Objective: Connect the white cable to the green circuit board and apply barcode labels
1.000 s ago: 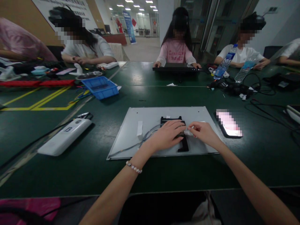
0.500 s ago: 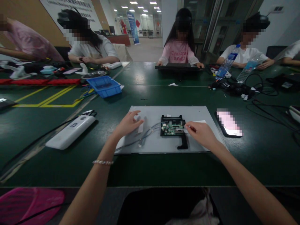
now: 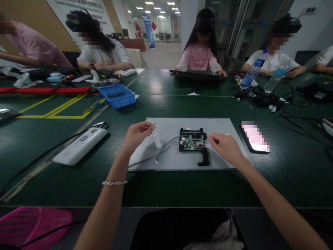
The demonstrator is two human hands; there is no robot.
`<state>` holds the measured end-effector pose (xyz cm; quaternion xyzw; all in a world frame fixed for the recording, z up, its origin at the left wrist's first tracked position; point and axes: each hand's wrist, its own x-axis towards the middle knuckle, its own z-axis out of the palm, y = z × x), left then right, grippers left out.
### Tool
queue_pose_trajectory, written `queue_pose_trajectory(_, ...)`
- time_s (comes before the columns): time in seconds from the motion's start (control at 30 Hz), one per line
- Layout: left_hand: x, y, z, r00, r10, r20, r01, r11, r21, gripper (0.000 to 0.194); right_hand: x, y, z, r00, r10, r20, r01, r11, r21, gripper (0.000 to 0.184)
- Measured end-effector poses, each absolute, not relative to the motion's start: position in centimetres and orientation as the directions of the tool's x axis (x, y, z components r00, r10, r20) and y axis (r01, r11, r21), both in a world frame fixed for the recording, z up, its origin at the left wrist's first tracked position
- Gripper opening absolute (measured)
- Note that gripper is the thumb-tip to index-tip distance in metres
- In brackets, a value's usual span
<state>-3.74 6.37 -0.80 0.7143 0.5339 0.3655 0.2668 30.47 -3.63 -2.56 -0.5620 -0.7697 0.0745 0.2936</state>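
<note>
My left hand (image 3: pixel 137 136) is pinched closed over the left part of a pale flat panel (image 3: pixel 170 125), on the white strip (image 3: pixel 157 140), perhaps tape, which hangs below its fingertips. Right of the panel's middle lies a green circuit board (image 3: pixel 192 143) in a black bracket (image 3: pixel 205 159). Grey cables (image 3: pixel 163 148) run left from the board. My right hand (image 3: pixel 225 145) is closed beside the bracket's right edge, thumb and fingers together. A small white bit shows among its fingers; what it is I cannot make out. A whitish tab (image 3: pixel 208 147) shows beside the board.
A phone (image 3: pixel 255 137) lies right of the panel, a white power bank (image 3: pixel 81 146) with a cable to the left. Farther off are a blue basket (image 3: pixel 117 96), water bottles (image 3: pixel 253 71) and black cables (image 3: pixel 260 99). Several people sit across the green table (image 3: pixel 166 189).
My left hand has closed from spread fingers into a pinch, and the white strip has shifted and tilted with it. My right hand has stayed almost in place beside the bracket.
</note>
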Motion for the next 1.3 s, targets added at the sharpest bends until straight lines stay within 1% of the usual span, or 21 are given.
queue_pose_trajectory(0.07, -3.4, 5.4, -0.1, 0.113, 0.964, 0.239, 0.481, -0.264, 0.836, 0.025, 30.4, -3.6, -2.6, -0.188, 0.896, 0.403, 0.800, 0.378, -0.467, 0.021)
queue_pose_trajectory(0.13, -2.9, 4.4, 0.3, 0.090, 0.970, 0.224, 0.483, -0.239, 0.842, 0.022, 30.0, -3.5, -2.6, -0.191, 0.880, 0.435, 0.779, 0.406, -0.478, 0.023)
queue_pose_trajectory(0.23, -2.0, 2.8, 0.0, 0.089, 0.975, 0.204, 0.592, -0.216, 0.776, 0.020, 28.8, -3.6, -2.2, -0.243, 0.847, 0.474, 0.755, 0.471, -0.455, 0.029)
queue_pose_trajectory(0.3, -1.5, 2.1, -0.7, 0.109, 0.978, 0.180, 0.649, -0.207, 0.732, 0.020, 27.7, -3.8, -1.6, -0.325, 0.812, 0.485, 0.734, 0.540, -0.412, 0.034)
queue_pose_trajectory(0.37, -1.2, 1.7, -1.3, 0.130, 0.980, 0.151, 0.677, -0.199, 0.709, 0.021, 26.2, -4.1, -0.9, -0.445, 0.765, 0.465, 0.696, 0.623, -0.358, 0.041)
queue_pose_trajectory(0.5, -1.1, 1.4, -1.9, 0.165, 0.977, 0.134, 0.715, -0.212, 0.667, 0.021, 22.9, -4.6, -0.1, -0.681, 0.638, 0.360, 0.586, 0.769, -0.256, 0.050)
queue_pose_trajectory(0.63, -1.3, 1.5, -2.1, 0.175, 0.970, 0.165, 0.761, -0.240, 0.602, 0.020, 20.2, -4.7, -0.6, -0.787, 0.554, 0.272, 0.522, 0.833, -0.184, 0.049)
queue_pose_trajectory(0.77, -1.6, 1.7, -2.6, 0.160, 0.968, 0.193, 0.804, -0.241, 0.543, 0.018, 18.9, -4.6, -1.5, -0.812, 0.533, 0.238, 0.509, 0.846, -0.157, 0.043)
queue_pose_trajectory(0.87, -1.5, 1.6, -2.8, 0.174, 0.959, 0.223, 0.804, -0.269, 0.530, 0.017, 18.7, -4.8, -2.1, -0.804, 0.544, 0.240, 0.520, 0.839, -0.159, 0.042)
queue_pose_trajectory(0.93, -1.3, 1.2, -2.4, 0.158, 0.938, 0.308, 0.805, -0.303, 0.510, 0.023, 18.7, -4.9, -2.4, -0.798, 0.549, 0.250, 0.524, 0.836, -0.163, 0.042)
queue_pose_trajectory(1.0, -0.9, 0.5, -1.7, 0.130, 0.897, 0.423, 0.825, -0.334, 0.455, 0.031, 18.6, -5.0, -2.5, -0.796, 0.548, 0.257, 0.525, 0.837, -0.157, 0.042)
queue_pose_trajectory(1.07, -0.4, -0.3, -1.0, 0.166, 0.865, 0.473, 0.851, -0.368, 0.374, 0.026, 18.6, -5.0, -2.6, -0.797, 0.544, 0.260, 0.523, 0.839, -0.151, 0.043)
queue_pose_trajectory(1.13, 0.1, -1.1, -0.5, 0.269, 0.861, 0.431, 0.858, -0.418, 0.298, 0.016, 18.5, -5.0, -2.6, -0.794, 0.547, 0.266, 0.525, 0.837, -0.154, 0.043)
queue_pose_trajectory(1.2, 0.5, -1.7, -0.5, 0.351, 0.870, 0.347, 0.860, -0.446, 0.247, 0.013, 18.5, -5.0, -2.6, -0.789, 0.551, 0.273, 0.528, 0.834, -0.160, 0.043)
queue_pose_trajectory(1.3, 0.9, -2.4, -1.2, 0.344, 0.902, 0.263, 0.890, -0.402, 0.215, 0.014, 18.5, -5.1, -2.6, -0.784, 0.557, 0.273, 0.533, 0.831, -0.162, 0.045)
